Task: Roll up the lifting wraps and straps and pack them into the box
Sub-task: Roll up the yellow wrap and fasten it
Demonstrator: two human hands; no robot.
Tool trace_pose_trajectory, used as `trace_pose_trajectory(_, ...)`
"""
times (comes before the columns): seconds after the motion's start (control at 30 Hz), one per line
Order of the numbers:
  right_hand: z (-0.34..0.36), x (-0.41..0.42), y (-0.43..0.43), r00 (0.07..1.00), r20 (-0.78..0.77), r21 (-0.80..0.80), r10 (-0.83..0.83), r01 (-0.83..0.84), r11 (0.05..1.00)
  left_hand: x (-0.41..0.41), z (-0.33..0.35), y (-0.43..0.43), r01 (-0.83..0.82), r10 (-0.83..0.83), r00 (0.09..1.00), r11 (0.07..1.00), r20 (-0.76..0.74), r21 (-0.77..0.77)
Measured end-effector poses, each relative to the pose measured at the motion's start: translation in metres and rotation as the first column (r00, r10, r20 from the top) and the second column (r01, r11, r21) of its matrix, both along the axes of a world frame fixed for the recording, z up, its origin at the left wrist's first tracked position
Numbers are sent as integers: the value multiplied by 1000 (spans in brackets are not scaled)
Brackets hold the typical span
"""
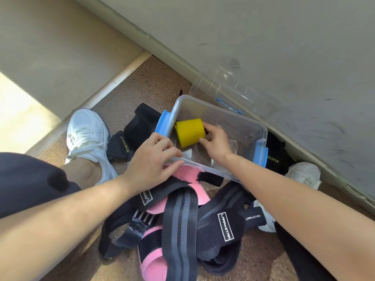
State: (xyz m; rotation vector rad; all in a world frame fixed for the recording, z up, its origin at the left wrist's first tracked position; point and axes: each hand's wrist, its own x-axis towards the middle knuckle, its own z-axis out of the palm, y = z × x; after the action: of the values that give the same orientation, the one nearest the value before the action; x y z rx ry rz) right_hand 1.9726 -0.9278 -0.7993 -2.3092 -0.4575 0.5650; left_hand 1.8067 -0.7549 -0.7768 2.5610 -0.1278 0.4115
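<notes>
A clear plastic box (242, 123) with blue latches stands on the floor in front of me. Inside it, at its left end, lies a rolled yellow wrap (189, 132). My right hand (215, 143) is in the box with its fingers closed around that roll. My left hand (153, 159) grips the box's near rim, thumb and fingers pinching the edge. Below the box lies a tangled heap of black and grey straps (180, 218) and pink wraps (154, 258), all unrolled.
The clear lid (227, 88) leans against the wall behind the box. Black knee sleeves lie left (132, 134) and right (277, 157) of the box. My white shoes (87, 134) flank the heap. A wall and baseboard run diagonally close behind.
</notes>
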Motion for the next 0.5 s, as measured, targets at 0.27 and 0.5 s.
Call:
trace_pose_trajectory(0.27,6,-5,23,992,36,-98,120,-116,988,-1,1,-2,-10,10,1000,1000,10,10)
trace_pose_trajectory(0.5,16,5,21,948,91,-310,305,-264,913,0,-2,-2,-16,16,1000,1000,16,13)
